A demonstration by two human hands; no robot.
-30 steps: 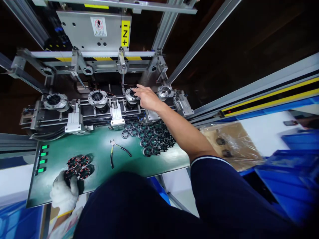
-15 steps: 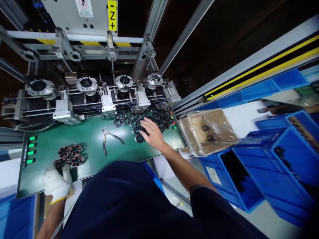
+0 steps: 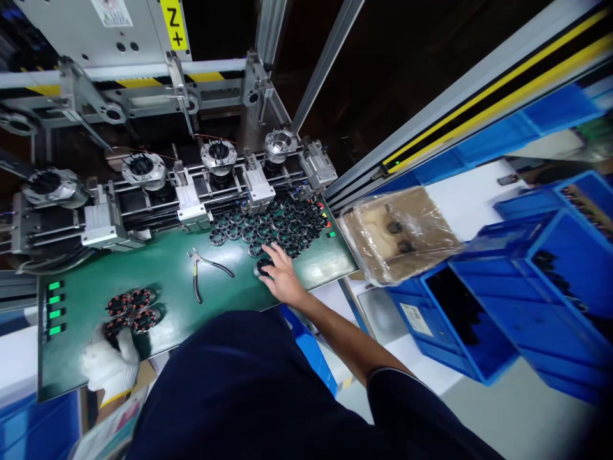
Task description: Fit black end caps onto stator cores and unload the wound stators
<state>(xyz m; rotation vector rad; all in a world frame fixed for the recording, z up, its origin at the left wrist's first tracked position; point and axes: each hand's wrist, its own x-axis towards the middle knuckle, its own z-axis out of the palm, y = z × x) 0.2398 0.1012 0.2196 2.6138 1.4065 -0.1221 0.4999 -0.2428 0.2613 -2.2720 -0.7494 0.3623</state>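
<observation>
My left hand (image 3: 109,358), in a white glove, is closed around the nearest of several wound stators (image 3: 144,319) with orange-red and black edges, grouped on the green tabletop (image 3: 177,326). Bare, my right hand (image 3: 282,276) has its thumb and fingers around a black stator (image 3: 262,266) at the front of a large cluster of similar black stators (image 3: 280,223). That stator sits slightly apart from the cluster, on the table. A pair of cutting pliers (image 3: 196,271) lies with its handles spread, between my two hands.
Behind the table stands a winding machine with a row of metal fixtures (image 3: 219,156) and grey blocks (image 3: 192,207). At the right are a plastic-wrapped cardboard box (image 3: 421,223) and blue bins (image 3: 507,313). Green lights (image 3: 55,314) line the table's left end.
My right hand has moved toward me from the cluster, with one black stator now apart at its fingers. My left hand stays at the orange-red stators. The camera view has shifted.
</observation>
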